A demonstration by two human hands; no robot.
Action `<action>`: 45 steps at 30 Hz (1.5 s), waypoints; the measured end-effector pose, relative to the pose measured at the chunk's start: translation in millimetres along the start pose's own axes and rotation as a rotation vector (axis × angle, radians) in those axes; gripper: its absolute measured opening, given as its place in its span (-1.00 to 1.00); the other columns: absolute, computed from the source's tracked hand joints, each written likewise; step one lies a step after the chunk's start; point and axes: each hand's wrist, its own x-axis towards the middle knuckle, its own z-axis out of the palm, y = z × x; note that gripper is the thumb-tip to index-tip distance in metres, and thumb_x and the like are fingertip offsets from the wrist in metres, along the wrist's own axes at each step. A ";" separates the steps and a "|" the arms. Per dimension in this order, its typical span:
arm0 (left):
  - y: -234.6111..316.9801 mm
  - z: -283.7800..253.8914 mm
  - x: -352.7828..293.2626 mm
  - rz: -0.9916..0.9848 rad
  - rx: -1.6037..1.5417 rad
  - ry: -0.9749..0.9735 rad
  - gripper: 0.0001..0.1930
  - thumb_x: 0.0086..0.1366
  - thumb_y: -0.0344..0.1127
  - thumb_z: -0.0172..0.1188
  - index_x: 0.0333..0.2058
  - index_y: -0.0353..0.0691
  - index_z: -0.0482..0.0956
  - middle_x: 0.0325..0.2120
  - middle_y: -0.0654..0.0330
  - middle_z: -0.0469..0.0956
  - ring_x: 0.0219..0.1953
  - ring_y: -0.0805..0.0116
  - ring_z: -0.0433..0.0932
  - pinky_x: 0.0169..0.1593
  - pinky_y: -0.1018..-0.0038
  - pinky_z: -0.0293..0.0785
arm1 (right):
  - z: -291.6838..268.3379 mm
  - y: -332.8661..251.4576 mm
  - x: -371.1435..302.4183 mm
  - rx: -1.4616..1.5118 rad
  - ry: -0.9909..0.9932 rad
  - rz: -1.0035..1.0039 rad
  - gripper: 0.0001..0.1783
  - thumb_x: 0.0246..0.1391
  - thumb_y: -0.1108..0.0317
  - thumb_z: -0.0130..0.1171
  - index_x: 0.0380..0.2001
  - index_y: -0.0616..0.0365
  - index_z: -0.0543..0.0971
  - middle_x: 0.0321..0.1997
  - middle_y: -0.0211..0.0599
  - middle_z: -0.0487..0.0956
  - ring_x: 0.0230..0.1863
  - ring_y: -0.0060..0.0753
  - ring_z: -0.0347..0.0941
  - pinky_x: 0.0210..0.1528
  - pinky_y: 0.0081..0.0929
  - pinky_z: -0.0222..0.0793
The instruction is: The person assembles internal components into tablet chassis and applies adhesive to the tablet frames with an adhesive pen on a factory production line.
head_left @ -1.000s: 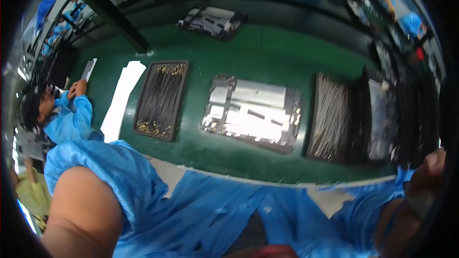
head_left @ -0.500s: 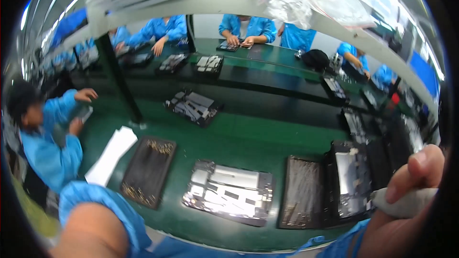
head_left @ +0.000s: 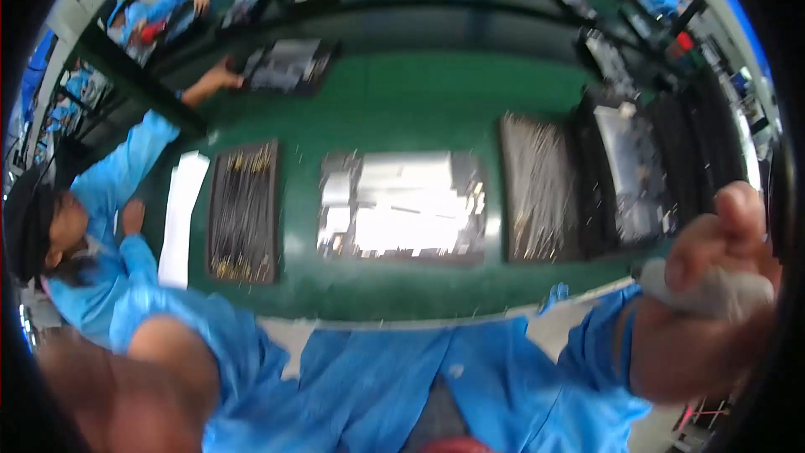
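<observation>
My left hand (head_left: 117,394) is raised at the lower left, close to the camera and apart from the bench; motion smears its fingers. At the right edge my right hand (head_left: 729,239) is held up with its fingers curled. A pale, whitish soft-looking wad (head_left: 713,292) sits in its grip; its kind cannot be made out. In front of me lies a dark tray (head_left: 478,166) with bright, flat silvery parts, partly lost in glare. Nearest to my right hand stand a tray of thin strips (head_left: 537,189) and a dark tray with shiny flat parts (head_left: 633,168).
The green bench (head_left: 402,294) also carries a tray of dark strips with gold ends (head_left: 243,214) and white paper (head_left: 180,222). A co-worker's hand (head_left: 220,78) touches a far tray (head_left: 285,67). A dark post (head_left: 138,75) rises at the left.
The view has tipped downward, showing my blue smock. My left hand has come into view at the lower left. The co-worker's arm now stretches to the far tray.
</observation>
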 end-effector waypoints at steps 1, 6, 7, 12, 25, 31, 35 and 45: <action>10.3 8.7 0.1 -0.059 -0.001 0.015 -0.45 0.14 -0.19 -0.02 0.07 0.32 -0.04 0.16 0.31 -0.36 0.18 0.04 -0.30 0.03 0.17 0.16 | -7.7 1.0 -8.3 0.024 -0.002 0.063 -0.52 0.03 0.08 -0.23 -0.12 0.25 0.28 -0.23 0.02 0.37 -0.65 -0.59 0.24 -0.74 -0.82 0.08; -134.7 -75.8 -42.3 -0.491 1.120 0.766 -0.61 0.19 -0.17 -0.14 -0.15 -0.39 0.34 -0.24 0.04 0.42 -0.14 0.27 0.38 -0.07 0.53 0.23 | 17.7 86.9 -104.3 0.302 -0.148 0.793 -0.37 -0.03 0.46 -0.07 0.11 0.16 -0.04 -0.10 -0.17 0.32 -0.46 -0.57 0.30 -0.51 -0.67 0.30; -153.2 -79.3 -65.6 -0.773 1.167 0.834 -0.57 0.18 -0.12 -0.14 -0.16 -0.40 0.34 -0.24 -0.02 0.42 -0.15 0.17 0.38 -0.07 0.46 0.23 | 22.2 96.9 -123.9 0.324 -0.238 0.955 -0.40 -0.01 0.43 -0.09 0.10 0.17 -0.04 -0.14 -0.18 0.35 -0.47 -0.58 0.30 -0.51 -0.66 0.30; -213.0 -80.1 -139.9 -0.985 1.602 0.518 -0.60 0.10 -0.12 -0.06 -0.17 -0.29 0.38 -0.26 -0.04 0.38 -0.19 -0.04 0.30 -0.07 0.20 0.17 | 47.5 113.1 -153.2 0.314 -0.678 1.214 -0.49 0.03 0.32 -0.10 0.05 0.24 0.09 -0.21 -0.23 0.43 -0.44 -0.62 0.32 -0.49 -0.66 0.32; -212.8 -110.7 -146.0 -1.292 1.562 0.646 -0.68 0.06 -0.08 -0.02 -0.36 -0.20 0.50 -0.41 0.01 0.47 -0.30 0.06 0.43 -0.23 0.26 0.33 | 63.4 126.4 -152.5 0.164 -1.014 1.099 -0.60 0.00 0.22 -0.05 -0.09 0.16 0.31 -0.35 -0.25 0.48 -0.30 -0.51 0.38 -0.24 -0.63 0.26; -205.9 -108.9 -144.9 -1.072 1.442 0.897 -0.69 0.12 -0.18 -0.03 -0.37 -0.36 0.46 -0.43 -0.09 0.46 -0.32 0.04 0.44 -0.24 0.35 0.33 | 72.0 125.3 -154.5 0.083 -0.921 0.870 -0.63 -0.03 0.19 -0.04 -0.18 0.18 0.38 -0.32 -0.10 0.48 -0.27 -0.27 0.41 -0.22 -0.51 0.29; -198.2 -78.6 -113.4 -0.826 1.512 0.828 -0.75 0.15 -0.27 -0.08 -0.39 -0.37 0.46 -0.49 -0.04 0.46 -0.40 0.05 0.43 -0.29 0.33 0.33 | 83.1 126.5 -160.5 -0.055 -0.712 0.880 -0.67 -0.03 0.20 -0.05 -0.25 0.20 0.41 -0.38 -0.04 0.48 -0.30 -0.20 0.42 -0.24 -0.48 0.30; -199.0 -101.5 -142.3 -0.927 1.662 0.569 -0.79 0.12 -0.28 -0.05 -0.47 -0.30 0.48 -0.57 -0.06 0.45 -0.46 -0.02 0.42 -0.36 0.24 0.32 | 80.0 135.8 -153.4 0.059 -0.852 1.095 -0.62 -0.03 0.14 -0.07 -0.25 0.23 0.42 -0.36 -0.13 0.48 -0.32 -0.29 0.41 -0.24 -0.52 0.28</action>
